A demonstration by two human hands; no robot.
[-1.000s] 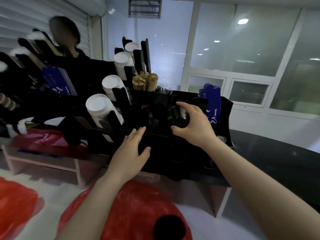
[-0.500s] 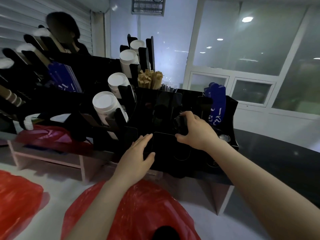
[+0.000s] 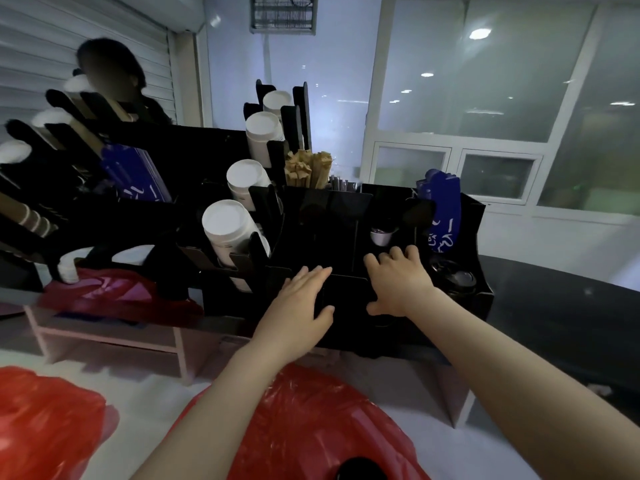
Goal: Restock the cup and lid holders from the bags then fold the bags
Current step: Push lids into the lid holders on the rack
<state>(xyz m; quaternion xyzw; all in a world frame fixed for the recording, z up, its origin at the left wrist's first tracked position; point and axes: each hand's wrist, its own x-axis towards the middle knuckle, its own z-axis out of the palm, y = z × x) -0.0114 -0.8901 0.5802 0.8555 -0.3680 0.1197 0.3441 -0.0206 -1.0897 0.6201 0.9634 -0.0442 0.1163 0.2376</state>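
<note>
The left hand [image 3: 298, 303] lies flat and the right hand [image 3: 398, 282] spread, both holding nothing, on the black holder's [image 3: 346, 292] front wall at the bench's [image 3: 104, 339] right end. White script on the blue sleeve [image 3: 441, 216] is unreadable. A red bag [image 3: 311, 420] lies before the bench.

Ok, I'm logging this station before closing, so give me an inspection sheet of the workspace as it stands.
Surface: white counter, dark counter at right.
Job's things: black holder with white cup stacks and black lids; red bag in front, two more at left.
Clutter: wooden stirrers, blue packets in the holder.
Grippers: left hand flat on the holder front; right hand on a compartment edge, both holding nothing.
Cables: nothing seen.
Surroundings: glass partitions, roller shutter, another person behind.
</note>
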